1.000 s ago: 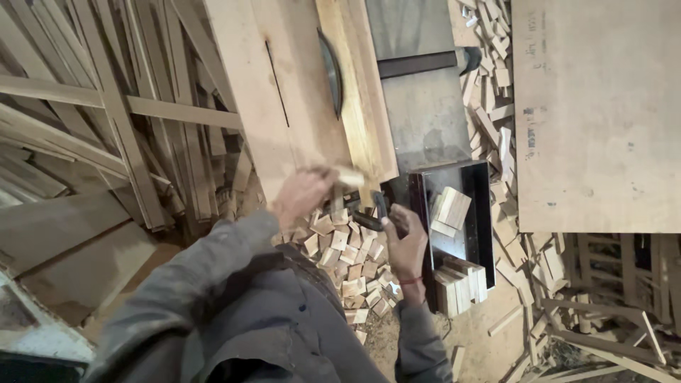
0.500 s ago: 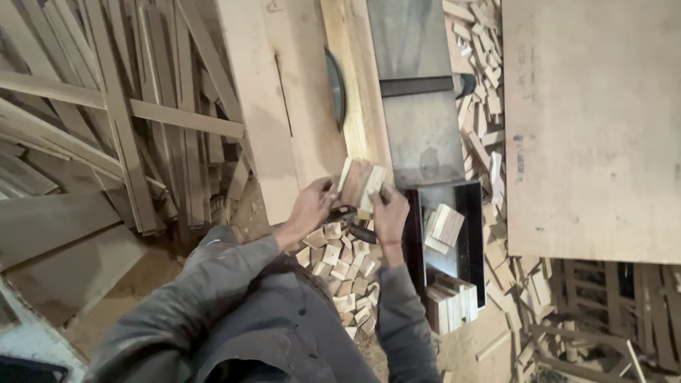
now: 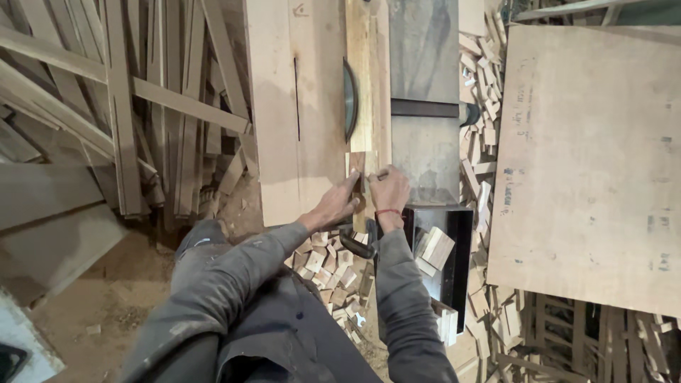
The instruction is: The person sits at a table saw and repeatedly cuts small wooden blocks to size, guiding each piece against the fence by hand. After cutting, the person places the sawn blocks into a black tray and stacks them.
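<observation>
A small wooden block (image 3: 361, 164) lies on the saw table (image 3: 298, 142), just in front of the round saw blade (image 3: 349, 99) and against the long wooden fence strip (image 3: 369, 71). My left hand (image 3: 335, 206) presses on the block's near left side. My right hand (image 3: 389, 190), with a red band at the wrist, grips the block's right edge with its fingers closed on it. Both grey sleeves reach up from the bottom of the view.
A heap of small cut wood blocks (image 3: 333, 273) lies below the table's near edge. A black bin (image 3: 454, 262) holds blocks at the right. A large plywood sheet (image 3: 589, 163) is at right, long wooden slats (image 3: 120, 106) at left, scrap pieces (image 3: 479, 106) between.
Both hands have come up from the block pile onto the saw table, carrying the block. It now lies flat in front of the blade.
</observation>
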